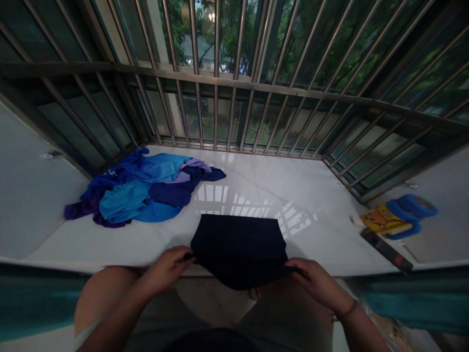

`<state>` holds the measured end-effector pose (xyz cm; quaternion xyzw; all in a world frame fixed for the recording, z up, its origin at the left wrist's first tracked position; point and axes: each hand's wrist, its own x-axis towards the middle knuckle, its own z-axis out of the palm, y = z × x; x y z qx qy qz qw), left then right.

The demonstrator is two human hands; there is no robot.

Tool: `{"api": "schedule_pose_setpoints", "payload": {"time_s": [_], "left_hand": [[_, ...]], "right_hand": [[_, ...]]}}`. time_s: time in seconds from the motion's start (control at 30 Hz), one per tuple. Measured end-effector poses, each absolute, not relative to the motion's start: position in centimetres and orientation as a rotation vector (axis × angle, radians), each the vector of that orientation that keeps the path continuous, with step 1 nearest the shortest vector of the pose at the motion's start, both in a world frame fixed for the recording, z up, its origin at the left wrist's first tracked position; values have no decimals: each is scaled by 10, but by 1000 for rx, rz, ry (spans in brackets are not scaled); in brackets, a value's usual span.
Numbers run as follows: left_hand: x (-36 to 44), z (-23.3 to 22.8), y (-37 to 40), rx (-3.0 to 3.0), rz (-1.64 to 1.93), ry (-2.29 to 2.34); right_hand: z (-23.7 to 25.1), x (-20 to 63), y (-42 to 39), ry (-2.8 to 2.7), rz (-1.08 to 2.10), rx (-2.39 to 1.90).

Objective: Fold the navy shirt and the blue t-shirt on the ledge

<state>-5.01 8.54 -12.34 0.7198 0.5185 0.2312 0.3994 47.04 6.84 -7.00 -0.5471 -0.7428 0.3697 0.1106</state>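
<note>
A dark navy garment [238, 239] lies partly on the white window ledge, its near part hanging over the front edge. My left hand [175, 264] pinches its left near corner. On the opposite side, my right hand [308, 275] grips the right near corner, so the cloth stretches between both hands. The far edge of the garment lies flat and fairly straight. What kind of garment it is I cannot tell. To the left is a loose pile of blue, light blue and purple clothes [146, 188], apart from my hands.
Metal window bars [216, 112] close off the back and sides of the white ledge [330, 195]. At the right stand a yellow and blue cartoon container [388, 217] and a dark flat box [386, 250]. Teal curtains [36, 303] hang below at both sides.
</note>
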Motion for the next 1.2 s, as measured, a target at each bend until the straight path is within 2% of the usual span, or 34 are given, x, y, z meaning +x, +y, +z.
{"api": "schedule_pose_setpoints", "payload": {"time_s": [0.07, 0.2, 0.37, 0.63, 0.77, 0.97, 1.07, 1.2], "left_hand": [[-45, -110, 105, 1623, 612, 1371], [-30, -106, 143, 1665, 607, 1757], [-20, -121, 153, 1845, 492, 1950], [-16, -137, 131, 1833, 587, 1966], [-3, -131, 137, 1760, 499, 1886], [17, -124, 156, 1895, 392, 1737], [19, -125, 157, 1895, 402, 1750], [17, -127, 155, 1846, 470, 1719]], "right_hand": [[-62, 462, 85, -2047, 1086, -1630], [-78, 446, 125, -1739, 630, -1916], [-113, 421, 129, -1827, 263, -2193], [-113, 389, 102, -1884, 375, -2388], [-100, 407, 128, -1872, 433, -2403], [-62, 434, 186, -1800, 271, -2399], [-31, 406, 200, -1838, 142, -2338], [-9, 310, 195, -2044, 66, -2159]]}}
